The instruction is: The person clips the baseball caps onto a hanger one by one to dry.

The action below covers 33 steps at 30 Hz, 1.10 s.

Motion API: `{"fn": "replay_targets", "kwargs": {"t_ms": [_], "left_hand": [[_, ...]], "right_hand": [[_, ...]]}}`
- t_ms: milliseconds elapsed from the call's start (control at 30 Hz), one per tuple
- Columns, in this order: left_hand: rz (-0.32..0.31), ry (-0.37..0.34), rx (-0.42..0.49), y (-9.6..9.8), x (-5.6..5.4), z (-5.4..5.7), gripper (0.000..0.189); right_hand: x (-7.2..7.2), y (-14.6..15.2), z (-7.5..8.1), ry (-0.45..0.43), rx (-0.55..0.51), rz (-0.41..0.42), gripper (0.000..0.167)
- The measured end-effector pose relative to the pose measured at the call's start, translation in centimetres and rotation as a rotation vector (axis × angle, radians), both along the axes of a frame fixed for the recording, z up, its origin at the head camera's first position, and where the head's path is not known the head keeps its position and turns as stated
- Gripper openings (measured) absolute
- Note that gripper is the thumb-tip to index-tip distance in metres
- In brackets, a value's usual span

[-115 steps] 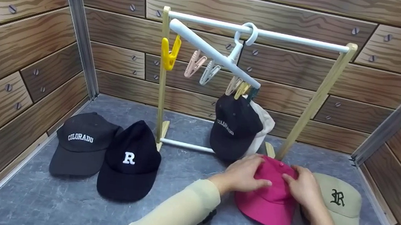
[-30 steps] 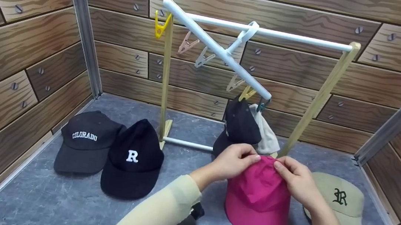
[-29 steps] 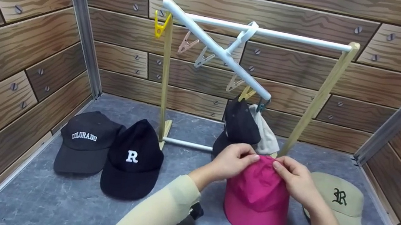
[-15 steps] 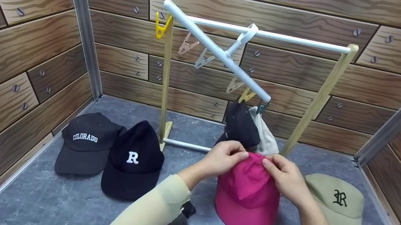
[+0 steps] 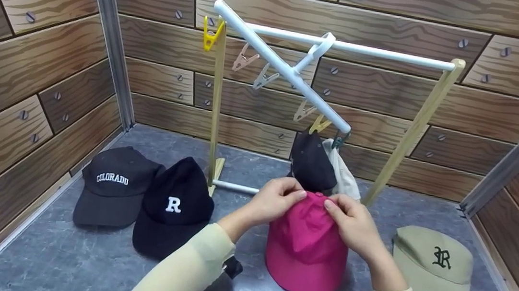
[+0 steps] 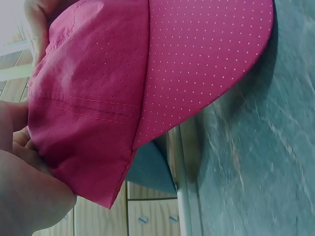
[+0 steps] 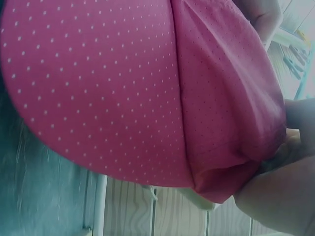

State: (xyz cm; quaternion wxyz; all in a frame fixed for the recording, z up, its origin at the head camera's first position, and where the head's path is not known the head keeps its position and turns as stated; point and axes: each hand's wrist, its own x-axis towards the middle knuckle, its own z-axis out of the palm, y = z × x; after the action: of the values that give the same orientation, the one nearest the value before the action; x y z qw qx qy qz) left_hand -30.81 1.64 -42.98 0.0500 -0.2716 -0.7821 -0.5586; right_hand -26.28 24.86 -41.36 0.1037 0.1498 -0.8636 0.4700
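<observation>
A pink baseball cap hangs between both hands, its brim toward the person and low over the grey tabletop. My left hand pinches the crown near the top on its left side. On the other side of the crown, my right hand pinches the fabric between thumb and fingers. Small perforations dot the brim in the left wrist view. Just behind the held cap, a black cap and a white cap hang from clothespins at the low end of a white hanger.
The hanger tilts on the white rod of a wooden-legged rack. Free clips include a yellow clothespin and a pink clothespin. On the table lie a dark grey cap, a navy cap and a beige cap.
Both hands first lay on the cap; they then pinched its crown top and have since carried it left, away from the beige cap. The hanger's left end has tipped upward.
</observation>
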Motion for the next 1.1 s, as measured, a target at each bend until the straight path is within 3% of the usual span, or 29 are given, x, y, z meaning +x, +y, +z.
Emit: {"fn": "replay_targets", "kwargs": {"t_ms": [200,533,733,1100], "left_hand": [[0.017,-0.021,0.029,-1.2,-0.3,0.1,0.019],[0.066,0.024,0.004,-2.9,-0.7,0.8,0.02],[0.071,0.028,0.012,-3.9,-1.1,1.4,0.021],[0.099,0.059,0.022,-5.6,-2.1,2.7,0.021]], "right_hand": [[-0.3,-1.6,0.3,0.005,0.014,-0.015,0.018],[-0.5,-4.2,1.0,0.032,0.031,-0.081,0.016],[-0.8,-5.6,1.9,0.026,0.007,-0.082,0.018],[-2.4,-7.2,3.5,0.072,0.051,-0.058,0.017]]}}
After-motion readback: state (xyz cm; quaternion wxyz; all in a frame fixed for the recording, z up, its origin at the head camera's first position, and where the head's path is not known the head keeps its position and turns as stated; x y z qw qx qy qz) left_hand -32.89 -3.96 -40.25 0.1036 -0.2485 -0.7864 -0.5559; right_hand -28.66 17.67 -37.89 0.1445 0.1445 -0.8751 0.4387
